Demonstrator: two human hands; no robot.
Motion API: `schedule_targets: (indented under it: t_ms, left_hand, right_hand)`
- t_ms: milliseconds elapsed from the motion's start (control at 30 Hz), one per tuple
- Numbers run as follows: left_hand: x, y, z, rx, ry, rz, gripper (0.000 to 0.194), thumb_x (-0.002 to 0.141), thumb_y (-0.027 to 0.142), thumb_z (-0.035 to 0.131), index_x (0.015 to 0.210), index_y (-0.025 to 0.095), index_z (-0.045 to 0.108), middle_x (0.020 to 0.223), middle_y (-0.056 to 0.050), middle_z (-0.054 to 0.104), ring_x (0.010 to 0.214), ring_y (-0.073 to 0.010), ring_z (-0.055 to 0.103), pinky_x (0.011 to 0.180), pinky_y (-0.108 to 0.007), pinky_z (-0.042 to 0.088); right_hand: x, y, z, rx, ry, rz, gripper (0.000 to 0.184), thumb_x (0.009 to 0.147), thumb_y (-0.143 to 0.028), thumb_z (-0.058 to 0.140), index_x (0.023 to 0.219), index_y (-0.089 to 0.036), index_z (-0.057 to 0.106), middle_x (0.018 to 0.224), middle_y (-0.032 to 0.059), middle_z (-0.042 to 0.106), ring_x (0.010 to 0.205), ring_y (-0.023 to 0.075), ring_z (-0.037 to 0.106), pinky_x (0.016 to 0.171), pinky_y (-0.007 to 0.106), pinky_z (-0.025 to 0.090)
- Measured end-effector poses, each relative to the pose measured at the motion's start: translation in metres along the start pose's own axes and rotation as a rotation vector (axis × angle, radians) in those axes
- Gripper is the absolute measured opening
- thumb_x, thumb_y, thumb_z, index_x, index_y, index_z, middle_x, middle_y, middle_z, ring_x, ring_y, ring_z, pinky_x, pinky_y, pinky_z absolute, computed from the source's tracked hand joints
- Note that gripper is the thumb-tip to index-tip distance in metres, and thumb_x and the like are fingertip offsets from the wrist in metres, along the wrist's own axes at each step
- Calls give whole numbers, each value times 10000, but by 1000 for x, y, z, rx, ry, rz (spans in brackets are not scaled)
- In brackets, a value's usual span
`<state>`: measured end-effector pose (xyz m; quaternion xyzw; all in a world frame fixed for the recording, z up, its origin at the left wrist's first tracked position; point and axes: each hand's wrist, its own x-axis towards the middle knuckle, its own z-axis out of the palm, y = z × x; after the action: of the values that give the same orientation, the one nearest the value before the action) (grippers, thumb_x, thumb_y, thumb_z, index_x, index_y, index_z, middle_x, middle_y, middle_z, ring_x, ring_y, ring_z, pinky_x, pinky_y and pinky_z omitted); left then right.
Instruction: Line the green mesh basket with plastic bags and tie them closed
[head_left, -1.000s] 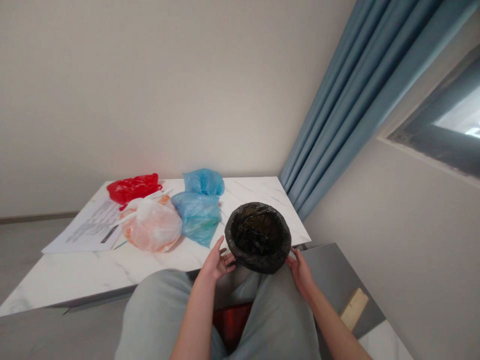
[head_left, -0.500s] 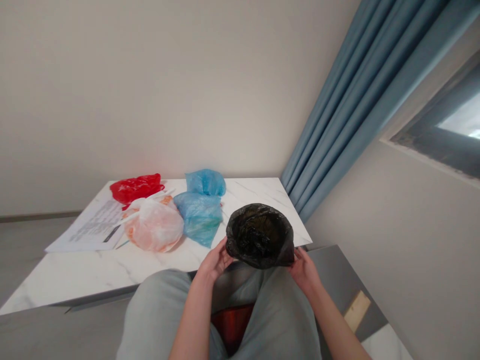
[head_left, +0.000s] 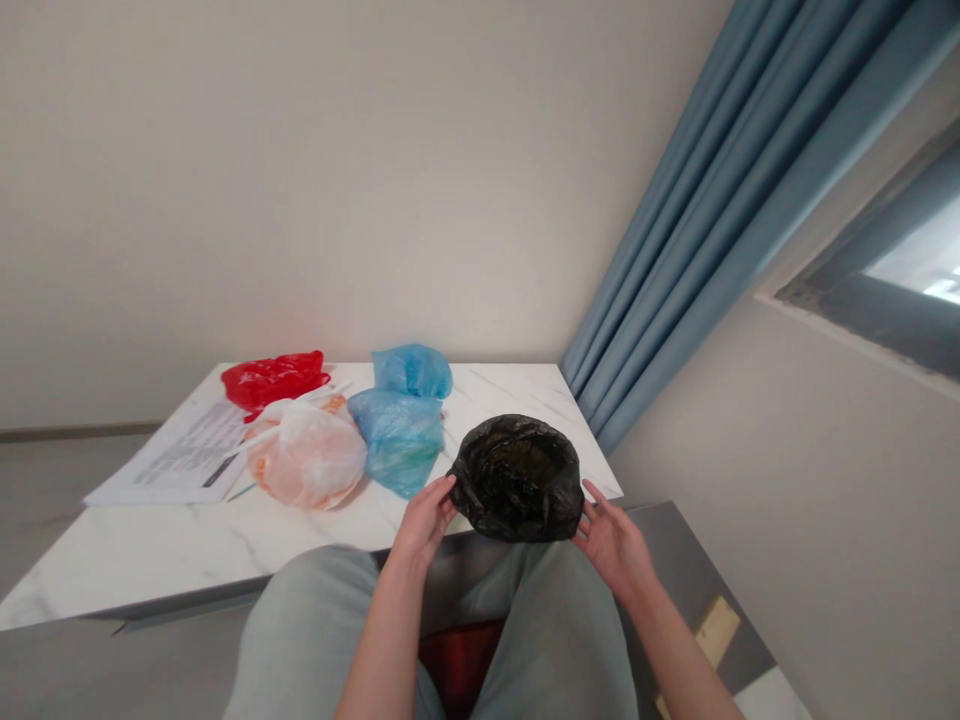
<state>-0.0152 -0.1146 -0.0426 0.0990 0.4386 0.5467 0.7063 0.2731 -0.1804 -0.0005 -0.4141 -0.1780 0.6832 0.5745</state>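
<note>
A black plastic bag (head_left: 517, 480) is held above my lap at the table's front edge, its wide mouth facing up toward me. Dark crumpled plastic shows inside it. My left hand (head_left: 427, 518) grips the bag's left side, thumb on the rim and fingers partly behind. At the right side, my right hand (head_left: 611, 540) touches or nearly touches the bag with its fingers spread. The tips of its lower fingers are partly hidden by the plastic.
On the white marble-patterned table (head_left: 180, 560) lie a red bag (head_left: 274, 380), a white-and-orange bag (head_left: 307, 455), two blue bags (head_left: 401, 440) and printed paper sheets (head_left: 165, 460). A blue curtain (head_left: 675, 230) hangs at right, above a wooden piece (head_left: 718, 630).
My right hand has loosened, its fingers now spread more beside the bag. The bag's rim has shifted slightly and its right corner has drawn in. My left hand keeps its grip.
</note>
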Motion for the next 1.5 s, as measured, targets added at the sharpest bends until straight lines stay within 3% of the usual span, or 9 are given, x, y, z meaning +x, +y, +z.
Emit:
schedule_targets:
  t_ms: [200,500,633,767,867,967,1200,1400,1500]
  left_hand:
    - [-3,4,5,-107,-85,141,237,746,97,707,973,167,704,930,-27,738,745,-105,665,687,-190,533]
    - [4,13,-7,-276,-52,246,307,711,29,662,989,150,709,911,-45,749,733,-114,678,696,-185,538]
    - [2,22,-10,-343,25,252,336,738,-2,590,1018,158,684,906,-52,740,756,-110,677,731,-191,536]
    - [0,28,-13,-245,133,185,255,774,53,579,985,166,667,828,-32,711,682,-103,644,651,-194,506]
    - [-2,28,-15,-67,237,54,71,805,181,615,871,178,642,713,10,651,576,-98,578,580,-211,457]
    - [-8,25,-18,63,224,-129,168,820,356,643,816,192,605,657,25,604,535,-116,540,574,-256,433]
    - [-39,-3,-24,-34,175,-453,285,869,465,602,895,181,598,857,-61,684,764,-195,646,750,-380,463]
    - [-57,-48,-17,-101,114,-426,165,892,337,612,989,204,625,1104,-92,690,1111,-216,605,856,-345,461]
    - [-59,-61,-15,-94,86,-371,177,846,337,676,950,198,643,1114,-94,693,1125,-219,602,854,-321,464]
  right_hand:
    - [-2,5,15,-50,-101,-33,455,844,-392,613,1294,-322,606,1508,-8,452,1130,252,609,857,413,526]
    - [-9,28,30,-185,-184,69,514,819,-393,704,1308,-285,584,1296,67,634,1090,230,612,878,363,471]
    - [1,25,18,-319,-53,-6,517,757,-375,757,1230,-283,568,1046,38,713,899,200,653,773,325,489]
    - [25,17,-3,-382,222,-105,377,722,-366,733,1030,-250,550,684,-28,672,631,161,616,597,257,463]
    - [48,8,-16,-324,380,-45,208,782,-332,640,922,-222,532,602,-28,639,497,130,565,513,230,433]
    - [74,-2,-21,-244,427,88,64,871,-269,507,869,-207,520,602,-11,637,466,112,571,506,221,450]
    - [154,-18,-9,-354,275,341,192,916,-166,407,768,-194,527,536,-17,598,447,114,564,552,220,498]
    - [211,-23,16,-506,42,610,177,875,-174,510,904,-92,664,759,118,729,714,208,692,774,342,554]
    - [222,-27,22,-650,-121,730,224,891,-233,512,919,-91,683,836,141,743,801,230,706,838,383,549]
